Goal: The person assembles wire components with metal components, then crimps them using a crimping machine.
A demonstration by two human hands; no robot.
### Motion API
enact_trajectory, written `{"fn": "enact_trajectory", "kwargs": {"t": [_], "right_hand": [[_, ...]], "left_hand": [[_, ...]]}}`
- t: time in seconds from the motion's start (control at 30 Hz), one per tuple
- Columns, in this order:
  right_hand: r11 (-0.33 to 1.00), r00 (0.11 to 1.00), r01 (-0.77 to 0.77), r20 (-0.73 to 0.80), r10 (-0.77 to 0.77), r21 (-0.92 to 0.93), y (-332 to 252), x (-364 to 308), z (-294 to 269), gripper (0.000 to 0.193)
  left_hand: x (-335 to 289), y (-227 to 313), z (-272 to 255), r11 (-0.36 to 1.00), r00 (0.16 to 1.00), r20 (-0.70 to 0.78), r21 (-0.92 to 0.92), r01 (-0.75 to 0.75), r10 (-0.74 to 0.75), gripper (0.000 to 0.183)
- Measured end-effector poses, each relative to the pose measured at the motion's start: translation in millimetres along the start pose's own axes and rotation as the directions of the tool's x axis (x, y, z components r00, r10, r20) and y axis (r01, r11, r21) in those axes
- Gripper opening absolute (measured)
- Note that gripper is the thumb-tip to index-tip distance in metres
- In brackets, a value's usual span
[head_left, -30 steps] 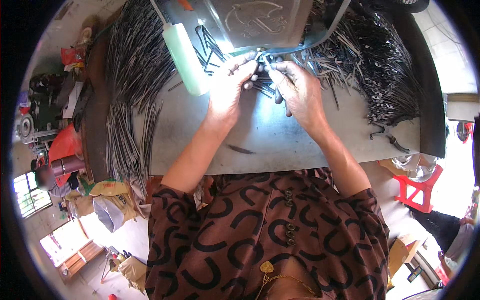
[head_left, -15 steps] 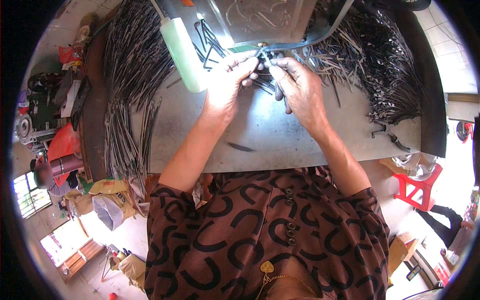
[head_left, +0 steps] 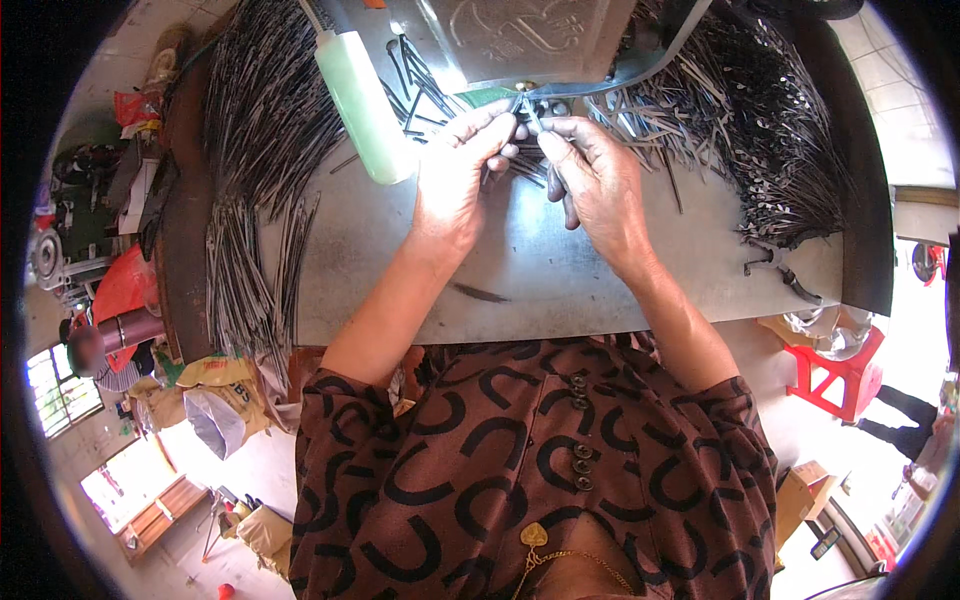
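My left hand [head_left: 455, 180] and my right hand [head_left: 598, 185] come together at the far middle of the metal-topped table, just below a bright metal fixture [head_left: 540, 40]. Between the right thumb and forefinger is a thin, light metal strip [head_left: 532, 116], its tip raised toward the fixture's lower edge. The left thumb and forefinger pinch close beside it; what they hold is too small and hidden to name. Short dark rods [head_left: 527, 165] lie under and between the hands. Left of my left hand is a pale green squeeze bottle [head_left: 365, 110], leaning at a slant.
Long thin dark strips [head_left: 265, 110] are heaped along the left side, and more with flat ends [head_left: 795, 190] on the right. Pliers [head_left: 785, 272] lie near the table's right edge. A red stool [head_left: 835, 380] stands beyond, with a person's dark-clothed legs [head_left: 900, 425] nearby.
Both hands keep nearly the same pinch at the fixture. The view has shifted slightly. At the far right, the other person's legs have changed position.
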State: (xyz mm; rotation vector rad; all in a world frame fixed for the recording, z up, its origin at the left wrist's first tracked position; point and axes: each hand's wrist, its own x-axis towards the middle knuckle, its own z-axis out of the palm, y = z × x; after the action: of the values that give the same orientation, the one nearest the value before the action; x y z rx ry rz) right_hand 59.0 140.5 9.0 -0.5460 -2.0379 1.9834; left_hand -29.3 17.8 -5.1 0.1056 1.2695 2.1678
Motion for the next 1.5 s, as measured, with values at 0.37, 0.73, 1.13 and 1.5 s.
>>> {"fn": "enact_trajectory", "kwargs": {"t": [0.37,0.73,1.13,1.5], "right_hand": [[1.000,1.000,0.001,0.008,-0.001,0.002,1.7,0.0,-1.1,0.020],[1.000,1.000,0.015,-0.012,-0.015,0.000,0.2,-0.5,0.0,0.020],[0.998,0.998,0.034,-0.061,-0.031,0.058,5.4,-3.6,14.6,0.015],[1.000,0.996,-0.005,0.089,0.007,-0.021,-2.5,8.7,-0.4,0.015]], "left_hand": [[-0.9,2.7,5.2,0.995,1.000,-0.010,0.099,-0.006,0.007,0.031],[-1.8,-0.3,5.2,0.998,0.999,-0.029,0.058,-0.025,0.027,0.032],[-4.9,-5.4,6.5,0.998,1.000,-0.021,-0.063,0.002,-0.003,0.028],[-4.1,12.5,11.0,0.821,0.982,-0.075,0.562,-0.100,0.171,0.024]]}}
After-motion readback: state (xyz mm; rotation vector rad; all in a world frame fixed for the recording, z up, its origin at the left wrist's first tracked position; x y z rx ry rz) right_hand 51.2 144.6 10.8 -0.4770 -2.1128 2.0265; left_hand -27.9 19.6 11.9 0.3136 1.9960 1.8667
